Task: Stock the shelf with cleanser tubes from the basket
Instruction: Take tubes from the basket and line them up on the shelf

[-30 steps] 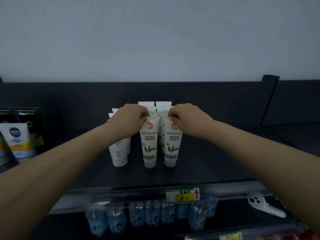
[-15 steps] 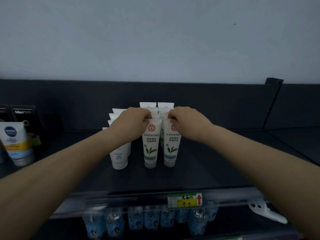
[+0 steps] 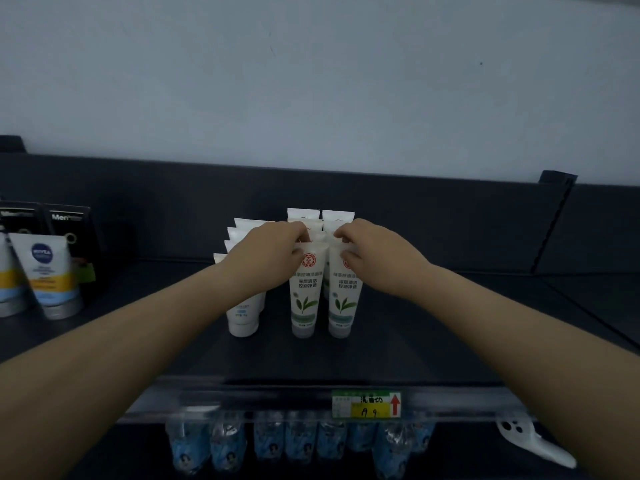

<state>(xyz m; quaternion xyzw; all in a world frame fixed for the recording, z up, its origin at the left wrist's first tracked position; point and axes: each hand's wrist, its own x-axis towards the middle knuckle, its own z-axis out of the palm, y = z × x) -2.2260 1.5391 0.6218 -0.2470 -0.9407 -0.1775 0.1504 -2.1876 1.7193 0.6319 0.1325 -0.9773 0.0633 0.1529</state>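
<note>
Head view: my left hand [image 3: 273, 252] pinches the top seam of the left cleanser tube [image 3: 306, 296], my right hand [image 3: 375, 252] pinches the right cleanser tube [image 3: 343, 299]; both stand cap-down, touching, midway along the shelf [image 3: 433, 341].

Both bare forearms stretched forward and converged. The left grip [image 3: 273, 252] pinched the top of the left tube [image 3: 306, 296]; the right grip [image 3: 379, 252] pinched the top of the right tube [image 3: 344, 299].

Left hand [image 3: 273, 252], right hand [image 3: 379, 252] bare; forearms [image 3: 145, 334] bare.
</note>
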